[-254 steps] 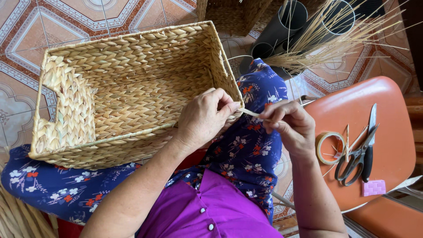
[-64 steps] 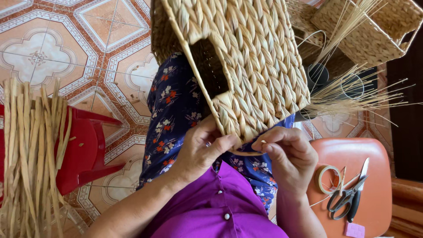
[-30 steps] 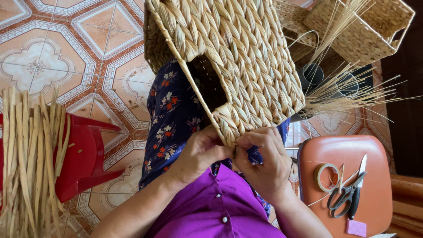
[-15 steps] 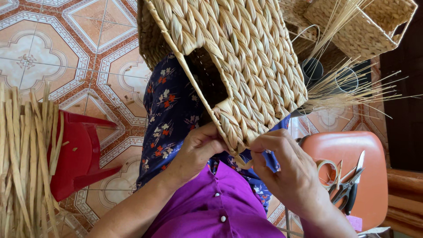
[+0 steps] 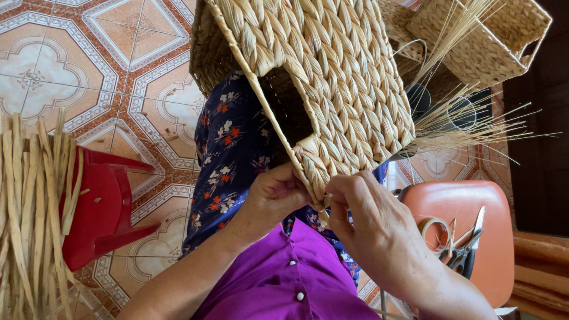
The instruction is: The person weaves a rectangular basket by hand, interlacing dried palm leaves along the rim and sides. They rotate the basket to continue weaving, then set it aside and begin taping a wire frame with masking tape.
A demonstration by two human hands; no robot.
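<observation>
**Basket flipped up on its corner, fingers right at the rim**

Big change from a few seconds back: woven seagrass basket [image 5: 320, 77] no longer lying open-side-up across the lap, now tipped with its bottom corner pointing down toward the chest, handle cutout facing the camera. Half a second ago a small blue thing showing by the right hand, now gone from sight. Reads like the work shifting from one stretch of the rim to the corner itself, probably tucking or tightening a strand end there.

Left hand [image 5: 275, 198] curled against the basket's lower edge at about 7 o'clock from the corner, gripping the rim. Right hand [image 5: 370, 222] at 5 o'clock from the corner, thumb and forefinger pinched on a short pale strand end [image 5: 325, 201] poking out of the weave.

Off at 3 o'clock, orange stool [image 5: 492, 237] with scissors [image 5: 462, 252] and a tape roll [image 5: 434, 228]. Red stool [image 5: 106, 207] at 9 o'clock, bundle of dried straw strips [image 5: 32, 219] draped over it. Second basket [image 5: 483, 44] up at 1 o'clock with loose reeds [image 5: 468, 121] fanning out below.

Hard to make out: whether that blue item sits tucked in the right palm, can't tell. Left fingertips hidden behind the rim. Basket top cut off by the frame.
</observation>
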